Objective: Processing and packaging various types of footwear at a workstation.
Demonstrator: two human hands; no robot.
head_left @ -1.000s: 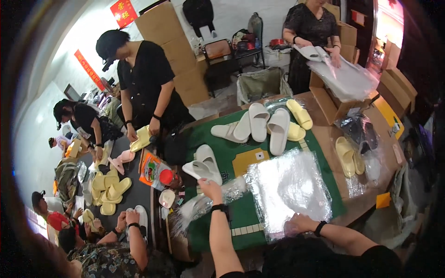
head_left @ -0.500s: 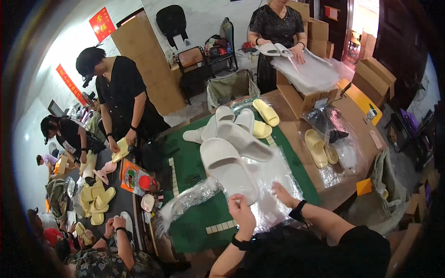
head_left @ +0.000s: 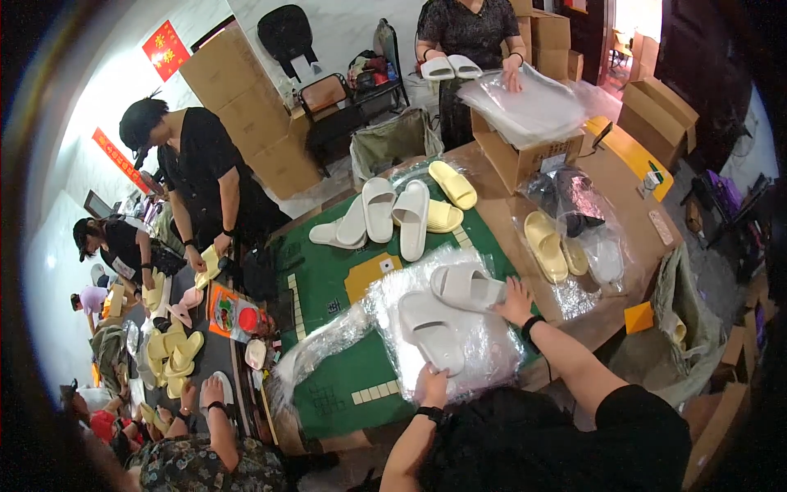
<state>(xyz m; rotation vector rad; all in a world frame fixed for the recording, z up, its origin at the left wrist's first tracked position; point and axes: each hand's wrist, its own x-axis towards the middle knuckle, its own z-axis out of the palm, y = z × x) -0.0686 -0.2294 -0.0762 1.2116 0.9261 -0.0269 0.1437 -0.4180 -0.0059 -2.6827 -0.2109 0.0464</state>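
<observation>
Two light grey slide slippers lie on a stack of clear plastic bags [head_left: 492, 361] in front of me. My left hand [head_left: 432, 385] pinches the heel end of the nearer-left slipper [head_left: 434, 343], whose toe points away from me. At the right, the other slipper [head_left: 461, 287] lies slanted with its strap toward the left, and my right hand [head_left: 515, 302] has its heel between thumb and fingers. Behind them on the green mat [head_left: 328, 394] are more grey slippers [head_left: 379, 209] and a yellow pair [head_left: 452, 184].
A bagged yellow slipper pair [head_left: 548, 246] lies on the brown table at the right. Across the table, a person [head_left: 471, 29] handles plastic bags on an open carton [head_left: 525, 160]. Another person [head_left: 205, 156] stands at the left beside a dark table with yellow slippers [head_left: 174, 353].
The grey slippers have come down from above the mat onto the bags and now lie apart. My right hand, earlier empty beside them, has taken the right slipper's heel. The view has shifted slightly.
</observation>
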